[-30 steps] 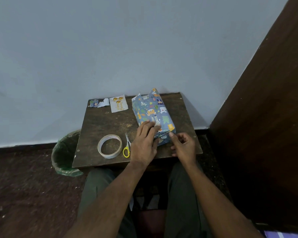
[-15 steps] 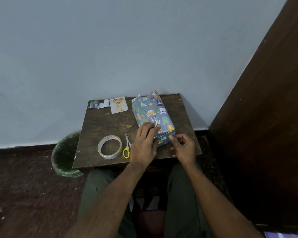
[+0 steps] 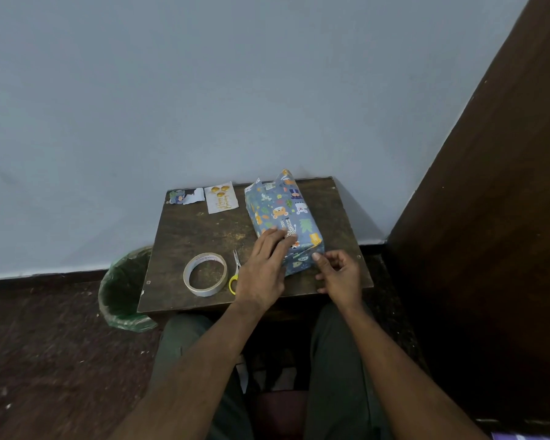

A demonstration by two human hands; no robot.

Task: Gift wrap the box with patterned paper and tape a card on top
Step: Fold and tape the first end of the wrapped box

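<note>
On the table [image 3: 188, 230], from nine o'clock: tape roll [image 3: 205, 274] and scissors [image 3: 235, 274] within reach, left hand [image 3: 264, 268] spread flat steadying the wrapped box [image 3: 283, 217], right hand [image 3: 338, 274] apparently pinching the near flap for taping, card [image 3: 221, 201] waiting at eleven.

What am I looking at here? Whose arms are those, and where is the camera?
The camera sits on a person's head and looks down, so the arms you see are their own. There is no robot. They sit at a small wooden table wrapping a box in blue animal paper. The left hand presses flat on the box to hold the paper down. The right hand pinches the paper at the near end, folding it. Also on the table are a roll of tape, scissors with yellow handles, a card and a paper scrap. A green bin stands on the floor beside it.
</note>
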